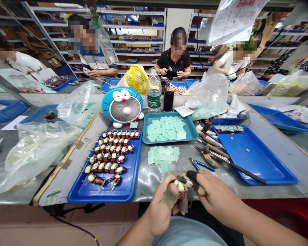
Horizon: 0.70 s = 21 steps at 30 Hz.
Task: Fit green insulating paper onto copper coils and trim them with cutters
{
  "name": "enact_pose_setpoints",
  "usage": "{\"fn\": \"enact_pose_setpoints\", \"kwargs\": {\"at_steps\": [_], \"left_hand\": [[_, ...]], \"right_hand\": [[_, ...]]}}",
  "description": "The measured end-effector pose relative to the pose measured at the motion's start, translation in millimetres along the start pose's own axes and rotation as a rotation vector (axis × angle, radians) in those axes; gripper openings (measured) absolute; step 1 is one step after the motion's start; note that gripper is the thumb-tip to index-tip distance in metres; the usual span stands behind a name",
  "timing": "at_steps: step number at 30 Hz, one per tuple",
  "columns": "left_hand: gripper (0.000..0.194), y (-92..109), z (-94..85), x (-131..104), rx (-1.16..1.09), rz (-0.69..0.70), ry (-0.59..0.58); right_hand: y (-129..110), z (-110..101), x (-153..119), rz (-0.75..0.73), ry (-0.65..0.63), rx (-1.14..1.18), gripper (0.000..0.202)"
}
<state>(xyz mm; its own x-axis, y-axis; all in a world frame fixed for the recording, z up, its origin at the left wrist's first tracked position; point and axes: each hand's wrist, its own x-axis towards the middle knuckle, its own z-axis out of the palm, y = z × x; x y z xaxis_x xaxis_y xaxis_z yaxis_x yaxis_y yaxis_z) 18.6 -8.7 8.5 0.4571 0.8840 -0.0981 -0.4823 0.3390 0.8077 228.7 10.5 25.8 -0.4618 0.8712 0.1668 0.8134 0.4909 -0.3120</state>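
While the small wound coil (180,191) sits pinched just above the table's near edge, it looks best worked by keeping it steady in the left hand (161,208) and letting the right hand (219,198) do the fine fingering (my judgement). The coil shows reddish copper winding with a pale, cream-coloured wrap; the left thumb wears a taped guard, and the right forefinger a dark cap. Both hands are closed about it. Beyond lie loose green paper squares (163,158), pliers (207,158), and a blue tray (82,194) of finished coils (109,157).
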Motion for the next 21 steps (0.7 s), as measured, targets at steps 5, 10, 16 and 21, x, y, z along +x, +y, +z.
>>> {"fn": "enact_pose_setpoints", "kwargs": {"at_steps": [5, 10, 16, 21], "left_hand": [[0.056, 10, -15.2, -9, 0.284, 0.118, -0.070], [0.044, 13, -13.2, -6, 0.475, 0.204, -0.053], [0.037, 25, -3.4, 1, 0.766, 0.254, -0.016], [0.041, 20, 2.1, 4, 0.799, 0.228, 0.001]], "right_hand": [[-2, -6, -16, 0.105, -0.132, 0.137, 0.012], [1, -6, -30, 0.132, -0.064, 0.116, 0.021], [1, -7, -30, 0.069, -0.004, 0.035, 0.016], [13, -10, -31, 0.072, -0.001, -0.012, 0.014]]}}
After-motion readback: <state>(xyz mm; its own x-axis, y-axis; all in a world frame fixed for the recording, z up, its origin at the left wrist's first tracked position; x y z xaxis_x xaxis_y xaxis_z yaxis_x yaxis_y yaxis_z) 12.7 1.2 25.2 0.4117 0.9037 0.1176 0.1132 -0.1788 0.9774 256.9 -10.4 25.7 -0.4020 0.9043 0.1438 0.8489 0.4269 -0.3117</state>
